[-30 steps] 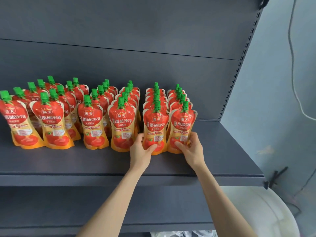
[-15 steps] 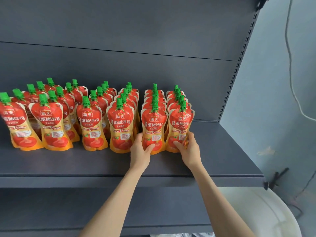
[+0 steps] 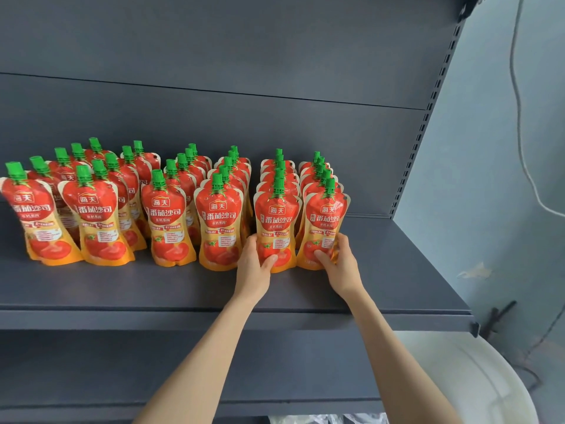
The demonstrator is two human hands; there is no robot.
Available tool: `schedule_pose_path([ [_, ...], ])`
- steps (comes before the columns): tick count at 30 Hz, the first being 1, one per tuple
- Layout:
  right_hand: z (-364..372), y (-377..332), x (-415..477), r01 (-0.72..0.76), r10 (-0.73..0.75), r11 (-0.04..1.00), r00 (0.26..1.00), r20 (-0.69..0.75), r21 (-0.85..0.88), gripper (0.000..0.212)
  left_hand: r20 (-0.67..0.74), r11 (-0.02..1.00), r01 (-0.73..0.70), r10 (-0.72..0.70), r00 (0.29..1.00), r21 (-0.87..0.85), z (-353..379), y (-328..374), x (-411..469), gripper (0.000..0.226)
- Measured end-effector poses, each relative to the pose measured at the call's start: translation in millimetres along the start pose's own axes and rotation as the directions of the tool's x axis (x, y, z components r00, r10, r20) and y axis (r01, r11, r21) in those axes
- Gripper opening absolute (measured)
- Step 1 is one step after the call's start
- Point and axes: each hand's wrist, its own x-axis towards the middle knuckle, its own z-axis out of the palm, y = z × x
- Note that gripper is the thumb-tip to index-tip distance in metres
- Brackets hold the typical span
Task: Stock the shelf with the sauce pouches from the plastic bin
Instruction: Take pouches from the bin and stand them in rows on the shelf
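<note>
Several rows of red-and-orange sauce pouches with green caps stand upright on the dark grey shelf [image 3: 397, 270]. My left hand [image 3: 253, 267] grips the base of the front pouch [image 3: 276, 215] in the second row from the right. My right hand [image 3: 337, 261] grips the base of the front pouch [image 3: 325, 215] in the rightmost row. Both pouches stand on the shelf, side by side. A white plastic bin [image 3: 477, 381] sits low at the right, partly cut off by the frame.
The shelf's right part, beyond the last row, is bare up to the slotted upright [image 3: 425, 127]. A blue-grey wall [image 3: 495, 179] with a hanging white cable [image 3: 519, 102] stands right. Another dark shelf board lies below. Crumpled plastic [image 3: 321, 419] shows at the bottom edge.
Both hands stay on the two front right pouches and have shifted them slightly left and back toward their rows. The view has drifted a little.
</note>
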Motion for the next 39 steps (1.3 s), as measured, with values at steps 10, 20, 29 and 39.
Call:
schedule_pose_path([
  [10, 1.3, -0.8, -5.1, -0.02, 0.008, 0.988, 0.997, -0.081, -0.152, 0.057, -0.106, 0.995, 0.017, -0.007, 0.994, 0.095, 0.7, -2.6, -10.6, 0.059],
  [20, 19.0, -19.2, -41.6, 0.178, -0.195, 0.978, 0.962, -0.189, -0.105, 0.029, -0.392, 0.994, -0.083, 0.105, 0.914, 0.074, -36.4, -29.8, -30.1, 0.037],
  [29, 85.4, -53.3, -41.3, 0.158, -0.191, 0.976, 0.95, -0.248, -0.148, 0.067, -0.399, 0.996, -0.009, 0.045, 0.916, 0.093, -71.3, -29.1, -1.1, 0.067],
  [39, 109.5, -51.6, -34.0, -0.014, -0.053, 0.981, 0.939, -0.34, -0.192, 0.075, -0.304, 0.999, -0.05, 0.052, 0.951, 0.015, -77.6, -38.7, 14.0, 0.05],
])
